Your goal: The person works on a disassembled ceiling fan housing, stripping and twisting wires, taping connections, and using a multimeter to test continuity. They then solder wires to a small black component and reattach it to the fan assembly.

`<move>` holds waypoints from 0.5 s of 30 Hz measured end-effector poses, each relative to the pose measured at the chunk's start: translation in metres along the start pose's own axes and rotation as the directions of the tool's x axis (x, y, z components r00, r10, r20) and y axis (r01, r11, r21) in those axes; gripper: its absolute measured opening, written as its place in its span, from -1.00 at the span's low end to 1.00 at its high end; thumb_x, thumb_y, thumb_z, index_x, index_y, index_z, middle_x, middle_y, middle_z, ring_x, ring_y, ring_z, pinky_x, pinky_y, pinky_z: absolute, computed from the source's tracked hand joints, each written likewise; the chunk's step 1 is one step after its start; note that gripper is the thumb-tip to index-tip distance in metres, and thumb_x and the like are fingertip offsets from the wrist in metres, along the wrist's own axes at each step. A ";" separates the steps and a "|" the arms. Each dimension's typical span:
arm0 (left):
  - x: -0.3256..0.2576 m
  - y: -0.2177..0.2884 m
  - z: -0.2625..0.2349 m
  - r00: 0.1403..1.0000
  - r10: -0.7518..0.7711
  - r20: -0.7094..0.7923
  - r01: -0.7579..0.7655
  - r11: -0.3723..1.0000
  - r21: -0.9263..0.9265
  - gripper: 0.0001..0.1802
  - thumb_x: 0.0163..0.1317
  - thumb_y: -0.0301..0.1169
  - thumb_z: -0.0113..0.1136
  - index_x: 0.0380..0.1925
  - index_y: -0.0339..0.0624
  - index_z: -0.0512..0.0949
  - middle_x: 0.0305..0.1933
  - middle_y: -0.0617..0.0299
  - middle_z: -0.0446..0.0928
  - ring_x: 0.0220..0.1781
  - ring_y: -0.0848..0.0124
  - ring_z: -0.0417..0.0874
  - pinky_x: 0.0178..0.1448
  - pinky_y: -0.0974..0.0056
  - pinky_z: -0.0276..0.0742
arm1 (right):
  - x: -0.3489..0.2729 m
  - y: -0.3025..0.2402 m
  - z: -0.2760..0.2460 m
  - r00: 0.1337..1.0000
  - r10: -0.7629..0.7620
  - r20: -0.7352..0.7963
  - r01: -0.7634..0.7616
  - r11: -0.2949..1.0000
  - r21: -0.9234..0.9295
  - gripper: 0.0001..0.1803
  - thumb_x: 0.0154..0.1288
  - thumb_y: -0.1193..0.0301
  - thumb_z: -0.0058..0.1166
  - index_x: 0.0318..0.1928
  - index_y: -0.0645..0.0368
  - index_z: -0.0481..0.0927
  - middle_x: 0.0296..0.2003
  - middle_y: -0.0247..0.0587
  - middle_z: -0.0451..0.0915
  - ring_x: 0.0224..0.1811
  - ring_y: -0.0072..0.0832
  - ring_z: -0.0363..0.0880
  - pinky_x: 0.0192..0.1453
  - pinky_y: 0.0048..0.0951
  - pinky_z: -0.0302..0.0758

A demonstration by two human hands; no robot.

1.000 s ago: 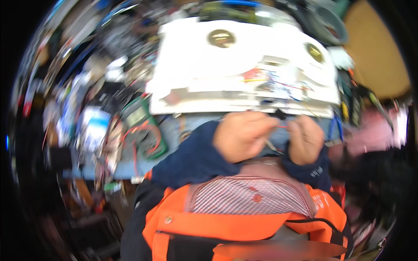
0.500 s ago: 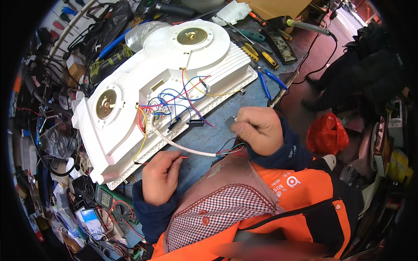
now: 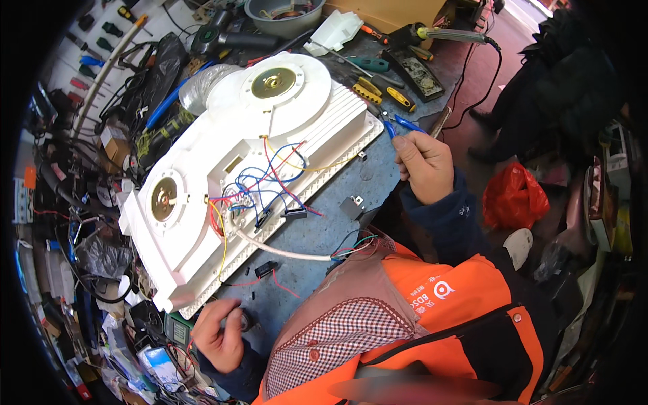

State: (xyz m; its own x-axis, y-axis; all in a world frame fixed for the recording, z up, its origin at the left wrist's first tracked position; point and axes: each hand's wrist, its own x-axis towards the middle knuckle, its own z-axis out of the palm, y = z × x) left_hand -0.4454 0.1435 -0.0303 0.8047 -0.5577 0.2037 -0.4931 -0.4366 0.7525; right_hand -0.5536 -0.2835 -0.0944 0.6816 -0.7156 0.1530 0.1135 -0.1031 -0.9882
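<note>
Blue-handled pliers [image 3: 405, 124], right hand [image 3: 424, 165] touching

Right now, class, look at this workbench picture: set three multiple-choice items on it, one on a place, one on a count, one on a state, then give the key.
1. Where is the right hand?
A. at the blue-handled pliers by the white housing's corner
B. inside the grey bowl
C. on the red bag

2. How many round brass-coloured discs sit on the housing?
A. one
B. two
C. four

3. How are the housing's wires?
A. sealed under a cover
B. exposed and loose
C. absent

Key: 1 A, its fingers meet the blue handles; 2 B, an upper disc and a lower disc; 3 B, the coloured wires lie bare on the housing.
</note>
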 end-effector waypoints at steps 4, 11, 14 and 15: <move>-0.025 -0.036 -0.022 0.935 -0.134 -0.329 0.112 0.990 -0.086 -0.84 0.57 -0.54 0.27 0.01 -0.40 0.72 -0.19 0.14 0.74 -0.30 0.48 0.64 -0.18 0.39 0.55 | 0.009 0.006 0.003 0.998 -0.020 -0.052 0.021 1.000 0.023 -0.57 0.67 0.25 0.26 -0.41 0.21 0.58 -0.52 -0.47 0.52 -0.52 -0.75 0.40 -0.43 -0.57 0.36; -0.033 -0.059 -0.064 0.797 -0.179 -0.577 0.229 0.973 0.014 -0.75 0.65 -0.40 0.26 0.10 -0.36 0.73 -0.22 0.25 0.72 -0.32 0.59 0.53 -0.22 0.43 0.46 | 0.035 0.011 -0.015 0.968 -0.059 -0.242 0.075 0.996 0.054 -0.57 0.69 0.24 0.23 -0.39 0.21 0.61 -0.54 -0.43 0.54 -0.53 -0.72 0.44 -0.43 -0.57 0.37; -0.022 -0.048 -0.056 0.696 -0.178 -0.696 0.268 0.963 0.022 -0.74 0.44 -0.49 0.44 -0.01 -0.51 0.77 -0.29 0.04 0.74 -0.31 0.35 0.65 -0.17 0.30 0.59 | 0.052 0.015 -0.030 0.954 -0.058 -0.295 0.072 0.997 0.037 -0.58 0.69 0.25 0.20 -0.39 0.20 0.61 -0.53 -0.43 0.55 -0.54 -0.70 0.44 -0.42 -0.58 0.36; -0.019 -0.047 -0.058 0.715 -0.178 -0.677 0.271 0.962 0.034 -0.74 0.44 -0.50 0.44 -0.01 -0.52 0.77 -0.29 0.04 0.74 -0.31 0.35 0.65 -0.18 0.30 0.59 | 0.054 0.019 -0.034 0.954 -0.041 -0.298 0.057 0.997 0.043 -0.58 0.70 0.24 0.20 -0.39 0.19 0.61 -0.52 -0.43 0.55 -0.53 -0.71 0.44 -0.41 -0.58 0.35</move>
State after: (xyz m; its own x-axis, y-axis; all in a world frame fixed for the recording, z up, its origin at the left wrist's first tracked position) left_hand -0.4179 0.2154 -0.0331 0.8865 0.1567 0.4355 -0.2671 -0.5952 0.7579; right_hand -0.5394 -0.3476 -0.1054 0.4296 -0.8842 0.1836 0.1828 -0.1140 -0.9765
